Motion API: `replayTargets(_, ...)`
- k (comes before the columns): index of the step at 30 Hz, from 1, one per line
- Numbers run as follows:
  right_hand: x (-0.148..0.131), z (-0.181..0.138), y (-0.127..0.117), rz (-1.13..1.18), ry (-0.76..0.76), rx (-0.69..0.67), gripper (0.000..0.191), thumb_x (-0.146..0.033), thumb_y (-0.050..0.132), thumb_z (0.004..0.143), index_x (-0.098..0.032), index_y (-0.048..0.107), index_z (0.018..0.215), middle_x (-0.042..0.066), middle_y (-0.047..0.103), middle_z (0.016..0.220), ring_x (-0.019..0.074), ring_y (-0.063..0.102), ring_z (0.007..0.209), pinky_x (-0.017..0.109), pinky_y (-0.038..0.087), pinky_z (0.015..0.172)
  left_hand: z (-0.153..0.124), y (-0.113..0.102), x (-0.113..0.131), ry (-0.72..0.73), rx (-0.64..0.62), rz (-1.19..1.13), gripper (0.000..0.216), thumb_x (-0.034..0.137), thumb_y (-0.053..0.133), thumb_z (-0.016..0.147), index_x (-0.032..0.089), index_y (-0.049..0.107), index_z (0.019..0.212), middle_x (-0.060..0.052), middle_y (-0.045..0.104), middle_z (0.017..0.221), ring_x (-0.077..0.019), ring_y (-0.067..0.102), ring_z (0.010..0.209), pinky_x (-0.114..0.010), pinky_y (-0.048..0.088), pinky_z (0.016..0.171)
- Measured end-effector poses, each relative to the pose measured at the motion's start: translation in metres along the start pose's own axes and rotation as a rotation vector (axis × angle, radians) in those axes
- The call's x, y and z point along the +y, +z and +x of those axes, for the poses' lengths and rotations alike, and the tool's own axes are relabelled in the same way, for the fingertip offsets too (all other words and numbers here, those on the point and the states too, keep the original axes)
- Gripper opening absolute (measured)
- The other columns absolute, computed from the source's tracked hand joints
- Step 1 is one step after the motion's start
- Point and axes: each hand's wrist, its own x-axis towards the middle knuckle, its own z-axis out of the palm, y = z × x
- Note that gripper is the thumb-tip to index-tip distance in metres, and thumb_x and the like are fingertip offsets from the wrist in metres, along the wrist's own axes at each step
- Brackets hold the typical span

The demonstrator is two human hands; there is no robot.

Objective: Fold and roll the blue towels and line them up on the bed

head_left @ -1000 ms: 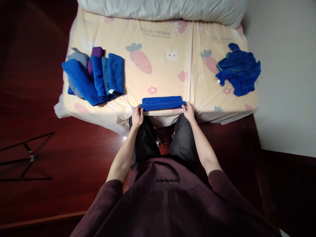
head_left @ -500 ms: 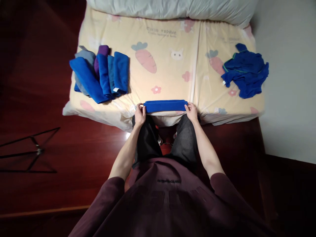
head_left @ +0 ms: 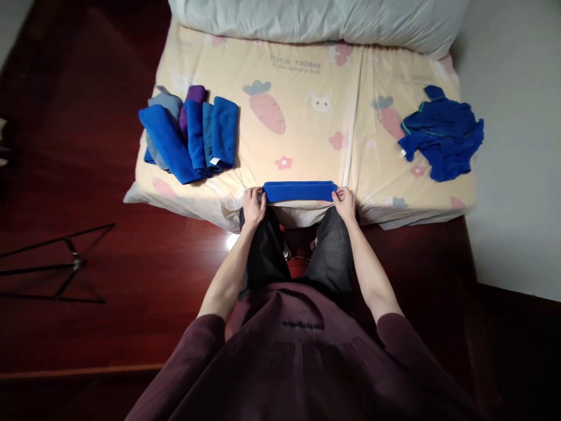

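A folded blue towel (head_left: 300, 191) is shown lying as a narrow strip across the near edge of the bed (head_left: 307, 76), directly in front of the seated person. Its left end is gripped by the left hand (head_left: 253, 206) and its right end by the right hand (head_left: 345, 202), the fingers of each being closed on the cloth.

Compared with one second earlier, the strip is seen to be slimmer and tidier: the loose lower layer that then protruded at both ends is no longer visible, and the ends now sit flush. The hands are held at the same two ends as before, and their spacing is little changed. The whole scene is displaced to the right and slightly downward in the view, which indicates a shift of the head camera.

A row of folded towels (head_left: 193, 140), blue, grey and purple, is retained at the left of the bed, and a crumpled blue pile (head_left: 442, 140) at the right, both well apart from the hands. A pale pillow (head_left: 315, 20) is seen along the far edge.
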Motion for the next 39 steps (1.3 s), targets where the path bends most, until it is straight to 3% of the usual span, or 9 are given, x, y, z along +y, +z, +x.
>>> replayTargets(4,-0.004,-0.002,-0.003,-0.031,0.006,0.015,0.019,-0.04,0.069,0.094,-0.024,0.065,0.104,0.007,0.079,0.103,0.0254,0.076,0.089,0.038,0.06,0.086,-0.007,-0.001,0.009,0.143,-0.033,0.095,0.038,0.035,0.048,0.11,0.019,0.065,0.14,-0.022,0.06,0.154,-0.0347,0.054,0.147,-0.056,0.039,0.126)
replayTargets(9,-0.013,-0.006,-0.004,-0.215,-0.084,0.088,0.016,-0.035,0.065,0.099,-0.021,0.07,0.105,0.011,0.077,0.111,0.0253,0.073,0.099,0.038,0.059,0.095,-0.011,0.005,0.009,0.394,-0.31,0.147,0.045,0.027,0.042,0.108,0.021,0.067,0.146,-0.018,0.057,0.164,-0.033,0.051,0.155,-0.06,0.039,0.128)
replayTargets(12,-0.019,-0.01,-0.003,-0.292,-0.198,0.054,0.024,-0.029,0.055,0.106,-0.02,0.076,0.1,0.014,0.078,0.113,0.0274,0.072,0.109,0.042,0.058,0.103,-0.009,0.009,0.009,0.471,-0.388,0.134,0.052,0.023,0.041,0.106,0.021,0.063,0.153,-0.016,0.053,0.168,-0.0311,0.047,0.16,-0.059,0.037,0.132)
replayTargets(16,-0.022,-0.013,-0.002,-0.274,-0.307,-0.035,0.033,-0.034,0.054,0.11,-0.019,0.084,0.117,0.012,0.08,0.13,0.0289,0.068,0.124,0.046,0.057,0.113,-0.006,0.014,0.013,0.456,-0.394,0.135,0.056,0.025,0.041,0.107,0.018,0.057,0.16,-0.015,0.046,0.173,-0.0298,0.039,0.165,-0.058,0.028,0.138)
replayTargets(20,-0.02,-0.009,-0.003,-0.308,-0.33,-0.093,0.041,-0.039,0.065,0.106,-0.016,0.078,0.137,0.011,0.069,0.154,0.0317,0.06,0.141,0.052,0.048,0.127,-0.004,0.016,0.016,0.419,-0.393,0.134,0.058,0.025,0.042,0.107,0.016,0.054,0.163,-0.015,0.043,0.174,-0.0292,0.036,0.167,-0.057,0.025,0.139)
replayTargets(27,-0.026,-0.005,-0.002,-0.408,-0.281,-0.179,0.048,-0.031,0.046,0.113,-0.014,0.068,0.152,0.011,0.056,0.167,0.0311,0.05,0.157,0.056,0.038,0.134,-0.005,0.016,0.02,0.379,-0.405,0.17,0.064,0.019,0.045,0.101,0.015,0.052,0.165,-0.014,0.042,0.175,-0.0284,0.035,0.167,-0.056,0.022,0.141)
replayTargets(30,-0.04,-0.018,0.005,-0.478,-0.351,-0.218,0.054,-0.025,0.042,0.112,-0.011,0.057,0.162,0.013,0.045,0.174,0.0331,0.039,0.165,0.06,0.027,0.139,-0.016,0.02,0.037,0.333,-0.371,0.229,0.069,0.018,0.047,0.099,0.013,0.048,0.167,-0.014,0.039,0.176,-0.0293,0.031,0.169,-0.056,0.018,0.141)
replayTargets(34,-0.063,-0.04,0.027,-0.519,-0.569,-0.376,0.059,-0.025,0.041,0.112,-0.017,0.043,0.171,0.008,0.032,0.181,0.0289,0.027,0.171,0.058,0.018,0.142,-0.031,0.036,0.071,0.305,-0.348,0.306,0.076,0.021,0.047,0.098,0.007,0.037,0.172,-0.016,0.027,0.181,-0.03,0.019,0.172,-0.054,0.013,0.142)
replayTargets(39,-0.07,-0.045,0.045,-0.544,-0.503,-0.394,0.063,-0.035,0.039,0.115,-0.011,0.037,0.173,0.01,0.029,0.181,0.0273,0.027,0.171,0.054,0.02,0.142,-0.027,0.05,0.085,0.278,-0.393,0.376,0.085,0.023,0.053,0.092,0.002,0.033,0.172,-0.019,0.025,0.181,-0.0344,0.016,0.172,-0.058,0.012,0.142)
